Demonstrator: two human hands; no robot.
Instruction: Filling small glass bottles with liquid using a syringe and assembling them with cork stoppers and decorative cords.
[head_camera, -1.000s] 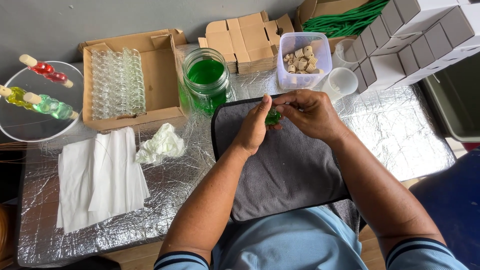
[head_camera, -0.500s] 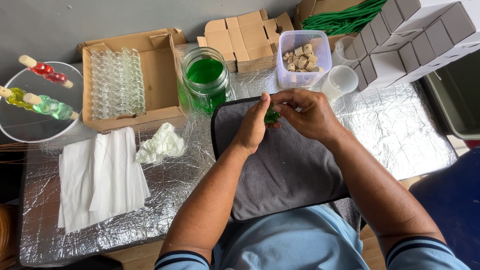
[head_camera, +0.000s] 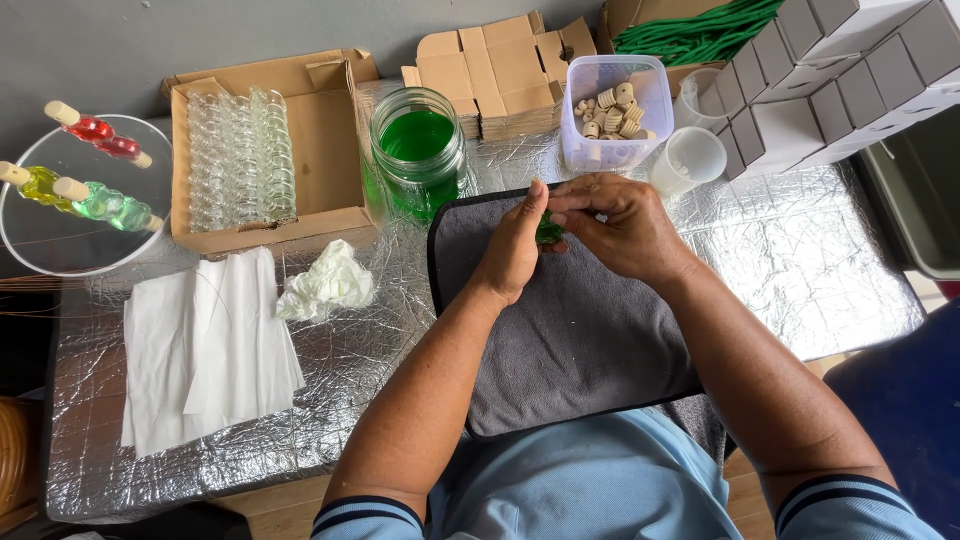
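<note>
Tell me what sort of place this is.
Probably a small craft or packing bench for bottled trinkets. A carton of empty glass vials, a jar of green liquid and a tub of corks ring the foil-covered table, where both hands work a small green item.

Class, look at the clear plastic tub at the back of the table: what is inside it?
The clear plastic tub holds a loose pile of small tan corks. Its lid is off. What lies beneath the top corks is covered, so their full number cannot be seen.

Wall (head_camera: 200, 35): you face plain grey, running behind the counter.
Counter (head_camera: 800, 260): your surface is wrapped in crinkled silver foil.
Floor (head_camera: 270, 510): wooden boards below you.
Light: even, soft.
</note>
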